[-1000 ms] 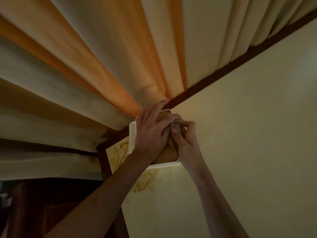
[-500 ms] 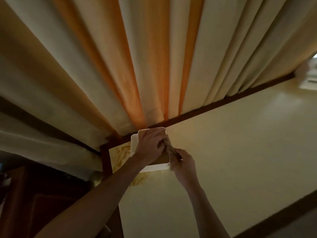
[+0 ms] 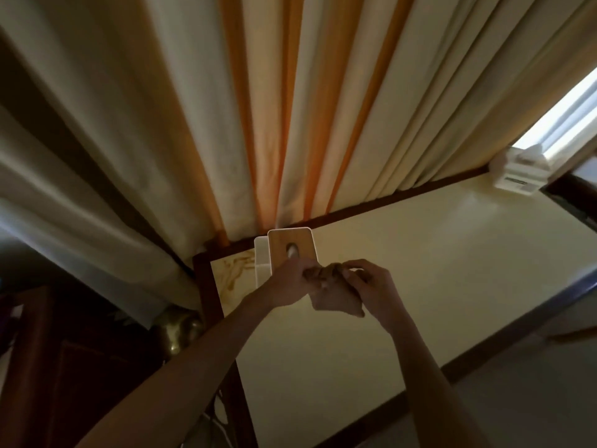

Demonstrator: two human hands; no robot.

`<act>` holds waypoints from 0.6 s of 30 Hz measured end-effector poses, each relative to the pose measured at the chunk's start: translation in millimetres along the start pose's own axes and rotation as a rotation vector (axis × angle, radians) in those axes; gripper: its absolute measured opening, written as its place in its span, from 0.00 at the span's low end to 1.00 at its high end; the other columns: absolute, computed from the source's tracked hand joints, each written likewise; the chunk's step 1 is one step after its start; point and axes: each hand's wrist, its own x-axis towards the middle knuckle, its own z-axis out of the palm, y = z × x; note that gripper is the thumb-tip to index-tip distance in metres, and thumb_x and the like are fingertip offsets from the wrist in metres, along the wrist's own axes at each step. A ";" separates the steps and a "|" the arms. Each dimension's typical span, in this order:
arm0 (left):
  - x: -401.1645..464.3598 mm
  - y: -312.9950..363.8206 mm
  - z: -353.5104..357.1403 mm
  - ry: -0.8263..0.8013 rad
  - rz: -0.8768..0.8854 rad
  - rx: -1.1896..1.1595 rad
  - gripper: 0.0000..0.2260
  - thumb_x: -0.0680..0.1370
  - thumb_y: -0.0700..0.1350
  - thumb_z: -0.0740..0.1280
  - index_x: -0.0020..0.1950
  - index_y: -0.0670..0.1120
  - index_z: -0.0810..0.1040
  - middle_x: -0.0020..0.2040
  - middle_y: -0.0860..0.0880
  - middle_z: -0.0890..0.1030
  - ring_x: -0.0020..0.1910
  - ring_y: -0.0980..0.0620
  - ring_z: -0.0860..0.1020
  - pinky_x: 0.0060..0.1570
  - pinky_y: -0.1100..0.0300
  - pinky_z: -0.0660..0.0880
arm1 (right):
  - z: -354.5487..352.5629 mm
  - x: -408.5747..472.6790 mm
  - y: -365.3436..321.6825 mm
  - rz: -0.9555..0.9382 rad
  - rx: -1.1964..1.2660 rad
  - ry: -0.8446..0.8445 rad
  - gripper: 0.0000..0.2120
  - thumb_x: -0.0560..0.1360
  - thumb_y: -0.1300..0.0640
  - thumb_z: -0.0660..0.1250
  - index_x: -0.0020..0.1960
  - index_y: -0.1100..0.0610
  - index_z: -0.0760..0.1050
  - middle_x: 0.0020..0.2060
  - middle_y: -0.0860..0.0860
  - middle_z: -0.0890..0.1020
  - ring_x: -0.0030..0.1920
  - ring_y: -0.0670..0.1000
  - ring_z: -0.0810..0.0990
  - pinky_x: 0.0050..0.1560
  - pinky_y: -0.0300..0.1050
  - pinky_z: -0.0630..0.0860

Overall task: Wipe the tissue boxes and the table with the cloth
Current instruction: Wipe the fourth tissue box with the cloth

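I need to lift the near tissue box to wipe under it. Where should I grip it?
Grip the white tissue box with the wooden lid across its two long side walls, coming down from above. It stands upright by the curtain, so front and back are crowded; avoid the lid, which might lift off.

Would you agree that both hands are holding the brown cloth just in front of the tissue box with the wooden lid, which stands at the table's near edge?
Not quite: the head view shows the tissue box at the table's far edge, against the curtains. The rest holds: left hand and right hand hold the brown cloth in front of it.
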 end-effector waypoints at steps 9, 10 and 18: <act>-37.0 -1.0 33.8 0.035 0.129 -0.048 0.17 0.72 0.47 0.78 0.55 0.43 0.77 0.48 0.48 0.79 0.44 0.52 0.79 0.43 0.63 0.76 | -5.5 -14.8 -1.2 0.018 -0.142 -0.162 0.07 0.74 0.66 0.72 0.50 0.58 0.84 0.42 0.53 0.86 0.42 0.49 0.84 0.39 0.37 0.78; -37.3 -3.1 39.1 0.071 0.132 -0.049 0.16 0.73 0.47 0.76 0.55 0.41 0.78 0.48 0.48 0.79 0.44 0.52 0.78 0.43 0.63 0.74 | -7.8 -13.5 -0.1 0.005 -0.184 -0.208 0.08 0.74 0.66 0.72 0.51 0.58 0.84 0.43 0.53 0.86 0.43 0.50 0.84 0.40 0.38 0.79; -41.1 -7.9 50.1 0.139 -0.128 -0.024 0.06 0.78 0.37 0.68 0.54 0.43 0.81 0.44 0.50 0.82 0.40 0.55 0.81 0.42 0.60 0.77 | -43.7 3.0 35.7 0.049 -0.231 -0.365 0.03 0.76 0.62 0.74 0.47 0.62 0.84 0.39 0.57 0.85 0.39 0.53 0.84 0.39 0.53 0.83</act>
